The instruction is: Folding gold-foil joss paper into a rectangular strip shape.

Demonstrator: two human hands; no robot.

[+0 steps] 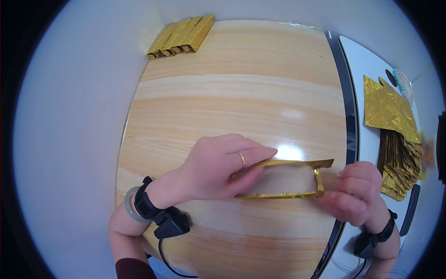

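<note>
A sheet of gold foil paper with upturned long edges and a raised right end lies on the table before me, its inside pale. My left hand grips its left end, fingers along the far edge and thumb inside; the palm hides that end. At the right end, my right hand is curled, its fingertips against the short raised edge. This hand is slightly blurred. The far right corner of the paper sticks out as a small loose flap.
Several finished-looking gold paper boxes lie side by side at the table's far left corner. On a white surface to the right rests a fanned stack of gold foil sheets. A dark gap separates it from the wooden table.
</note>
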